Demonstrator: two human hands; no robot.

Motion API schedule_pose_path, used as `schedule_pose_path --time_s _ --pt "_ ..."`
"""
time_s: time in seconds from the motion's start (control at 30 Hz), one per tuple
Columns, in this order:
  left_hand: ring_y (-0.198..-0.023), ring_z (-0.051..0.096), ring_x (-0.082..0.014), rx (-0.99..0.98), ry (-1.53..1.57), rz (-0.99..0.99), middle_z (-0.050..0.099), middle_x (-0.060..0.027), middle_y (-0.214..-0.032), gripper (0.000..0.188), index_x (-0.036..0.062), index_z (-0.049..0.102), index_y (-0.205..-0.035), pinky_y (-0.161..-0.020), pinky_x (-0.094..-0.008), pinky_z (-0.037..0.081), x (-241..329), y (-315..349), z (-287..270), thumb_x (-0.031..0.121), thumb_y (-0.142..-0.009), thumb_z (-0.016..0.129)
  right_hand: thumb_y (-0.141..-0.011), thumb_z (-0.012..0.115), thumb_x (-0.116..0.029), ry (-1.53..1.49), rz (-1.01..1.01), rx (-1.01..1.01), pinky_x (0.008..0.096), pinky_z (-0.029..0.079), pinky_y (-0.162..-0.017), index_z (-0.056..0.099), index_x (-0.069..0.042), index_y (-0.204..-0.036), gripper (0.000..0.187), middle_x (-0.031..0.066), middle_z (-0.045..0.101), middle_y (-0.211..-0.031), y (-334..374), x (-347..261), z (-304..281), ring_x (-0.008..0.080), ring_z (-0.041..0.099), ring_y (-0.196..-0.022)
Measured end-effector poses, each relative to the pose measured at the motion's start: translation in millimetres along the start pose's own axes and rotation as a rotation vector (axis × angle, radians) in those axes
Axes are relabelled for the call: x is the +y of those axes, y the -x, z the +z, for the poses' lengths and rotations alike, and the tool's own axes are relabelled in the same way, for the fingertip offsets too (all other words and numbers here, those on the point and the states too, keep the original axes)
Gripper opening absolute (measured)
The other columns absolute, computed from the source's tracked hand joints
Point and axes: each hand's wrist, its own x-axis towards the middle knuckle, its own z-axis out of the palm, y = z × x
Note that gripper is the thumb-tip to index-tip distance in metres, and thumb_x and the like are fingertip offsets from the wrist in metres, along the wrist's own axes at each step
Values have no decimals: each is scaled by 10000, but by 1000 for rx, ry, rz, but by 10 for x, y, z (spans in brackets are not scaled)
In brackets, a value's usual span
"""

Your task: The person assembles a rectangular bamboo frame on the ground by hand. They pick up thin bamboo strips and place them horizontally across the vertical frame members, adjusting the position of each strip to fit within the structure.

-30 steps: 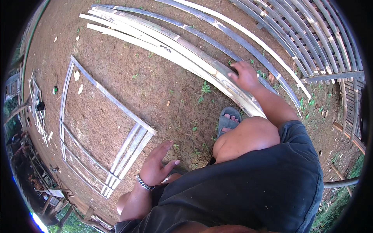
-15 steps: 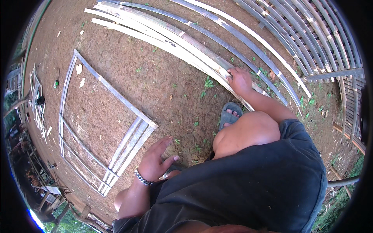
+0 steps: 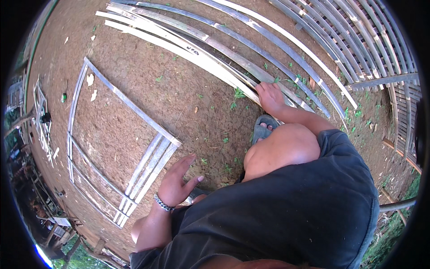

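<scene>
My right hand reaches forward and rests on the near end of a pile of long split bamboo strips lying on the bare dirt; its fingers curl over one strip. My left hand hovers open, fingers spread, holding nothing, just right of a flat frame of bamboo slats laid on the ground. A metal bracelet is on my left wrist. My bent knee and a foot in a grey sandal lie between the hands.
A woven bamboo lattice panel lies at the upper right. Wooden pieces and clutter sit at the left edge. Small weeds and white scraps dot the dirt.
The view has shifted so the strips and frame sit lower and nearer. My right hand stays on the strips' end; my left hand has lifted slightly, fingers still spread.
</scene>
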Motion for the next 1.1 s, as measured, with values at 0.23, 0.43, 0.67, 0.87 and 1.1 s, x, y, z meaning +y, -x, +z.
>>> schedule_pose_path --time_s 0.23,0.43,0.67,0.87,1.1 --pt "-1317 565 -381 -12 4 -7 603 -206 -1402 625 42 567 -1409 -1101 -432 460 22 -45 -17 310 -887 784 -837 600 2 -261 -36 139 485 491 -880 629 -67 -1152 324 148 629 -1082 170 8 -48 373 635 -986" --pt "-1319 562 -383 -34 28 -13 596 -211 -1408 640 44 567 -1412 -1105 -435 456 5 -89 9 329 -882 786 -881 582 -49 -459 371 -81 516 514 -889 597 -111 -1288 412 213 692 -1130 -76 107 -59 433 665 -1015" --pt "-1323 568 -363 -27 17 2 594 -212 -1416 635 29 553 -1425 -1118 -416 446 28 -132 -28 265 -888 795 -916 601 -149 -621 495 -96 443 517 -935 574 -171 -1368 454 213 696 -1181 -221 320 -221 370 674 -1098" --pt "-1328 561 -370 -25 18 13 602 -217 -1405 628 18 562 -1407 -1121 -429 444 14 -152 -39 318 -900 780 -1019 623 -400 -856 322 -142 353 503 -880 603 -26 -1285 460 94 716 -1060 -295 492 -271 196 658 -951" --pt "-1346 545 -374 -10 19 6 585 -207 -1437 643 20 560 -1412 -1127 -432 440 -8 -120 -46 385 -918 752 -1055 580 -342 -1270 598 -575 297 528 -742 654 -43 -1137 318 56 690 -948 -396 474 -735 134 649 -801"
